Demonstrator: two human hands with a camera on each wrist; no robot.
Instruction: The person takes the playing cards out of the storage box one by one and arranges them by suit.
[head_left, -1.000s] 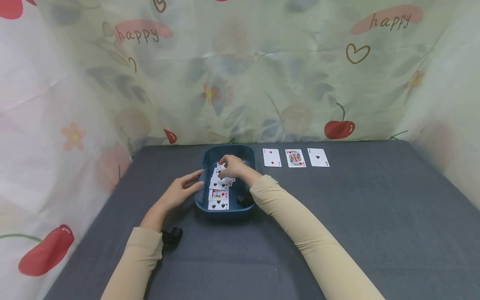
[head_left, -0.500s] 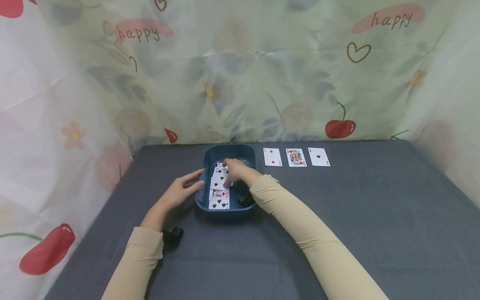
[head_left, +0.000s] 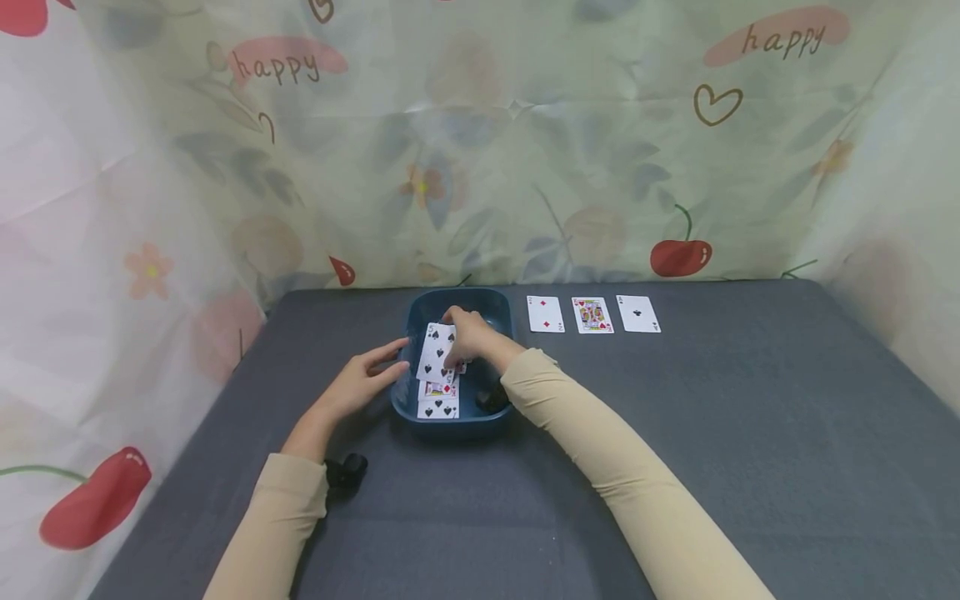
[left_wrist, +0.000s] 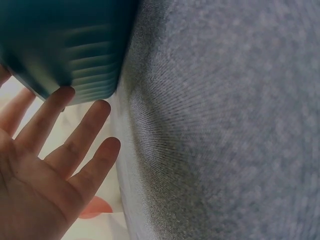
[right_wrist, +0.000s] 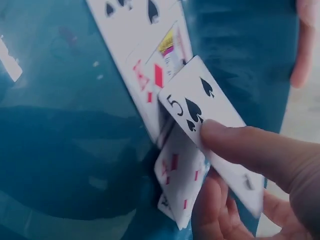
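The right hand (head_left: 472, 337) is pinching the five (head_left: 433, 354) and now raising it loose from the cards (head_left: 438, 410) beneath, the left hand (head_left: 358, 385), fingers apart, flanking the box (head_left: 453, 428).

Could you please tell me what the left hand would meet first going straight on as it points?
The blue bin, most likely its side wall: the left hand has its fingertips right beside it, though contact is unclear.
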